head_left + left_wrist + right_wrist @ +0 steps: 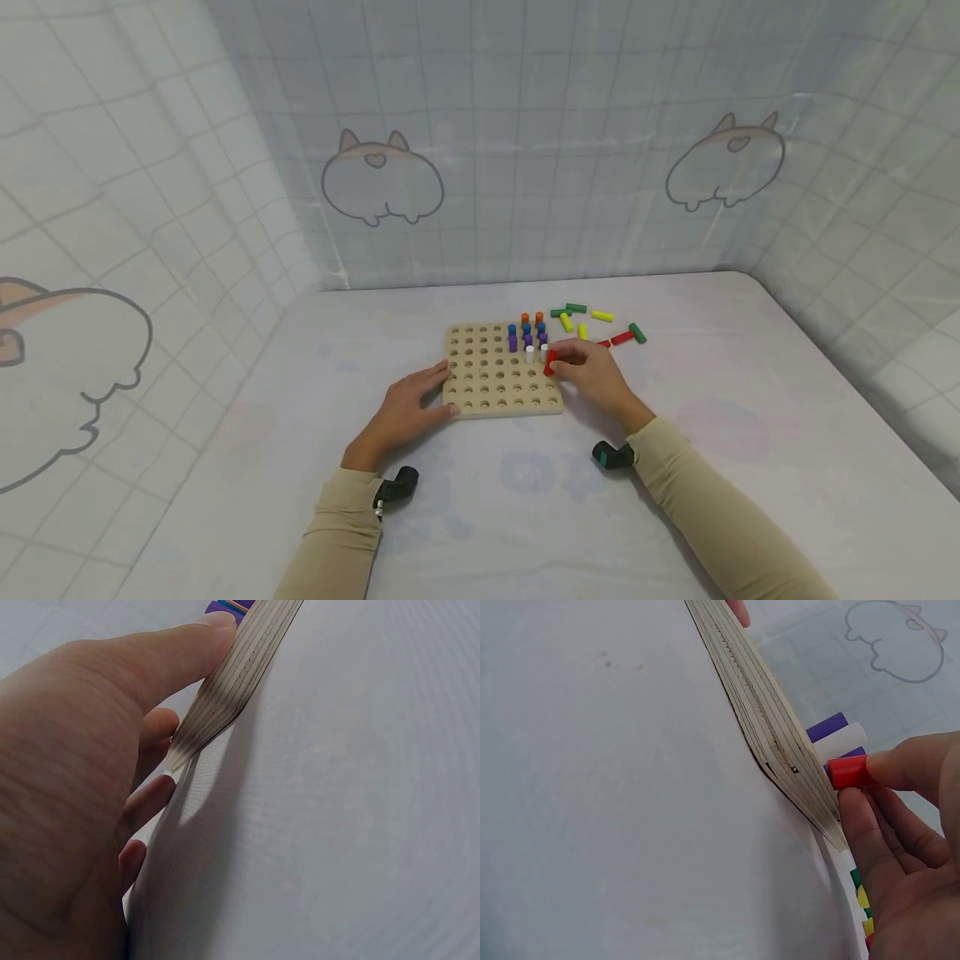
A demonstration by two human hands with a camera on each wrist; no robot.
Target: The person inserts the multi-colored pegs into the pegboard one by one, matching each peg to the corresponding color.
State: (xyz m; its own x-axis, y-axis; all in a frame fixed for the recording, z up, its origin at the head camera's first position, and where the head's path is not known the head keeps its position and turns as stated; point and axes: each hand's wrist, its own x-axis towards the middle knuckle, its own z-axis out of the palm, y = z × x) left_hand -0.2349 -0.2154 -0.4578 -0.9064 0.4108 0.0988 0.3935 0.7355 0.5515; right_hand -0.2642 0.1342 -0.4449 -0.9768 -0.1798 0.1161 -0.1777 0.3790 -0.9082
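Right now your right hand point(594, 375) has a red peg point(551, 362) clamped between thumb and fingertips, just over the right-hand part of the pegboard point(492, 369). The peg leans a little; you cannot tell from these views whether its lower end sits in a hole. The pegboard lies to the left of that hand, flat, with rows of round holes. Just beyond your pinching fingertips, two white pegs point(529, 355) stand upright in it; farther from the hand come the purple pegs point(513, 344), then the blue pegs point(512, 330), and farthest the two orange pegs point(525, 319).

Your left hand point(405, 407) has its thumb and fingers spread apart, the thumb touching the near left corner of the pegboard and the fingers along its left side. The holes nearest that hand hold no pegs.

Past your right hand, off the pegboard, lie loose green pegs point(576, 308), yellow pegs point(602, 316) and more red pegs point(622, 337), scattered on the pale tabletop point(510, 533). Behind each hand, a black device point(397, 485) sits at the cuff of your beige sleeve point(337, 525). Well beyond both hands hangs a grid-patterned sheet point(525, 192) with outlined animal drawings point(382, 187).
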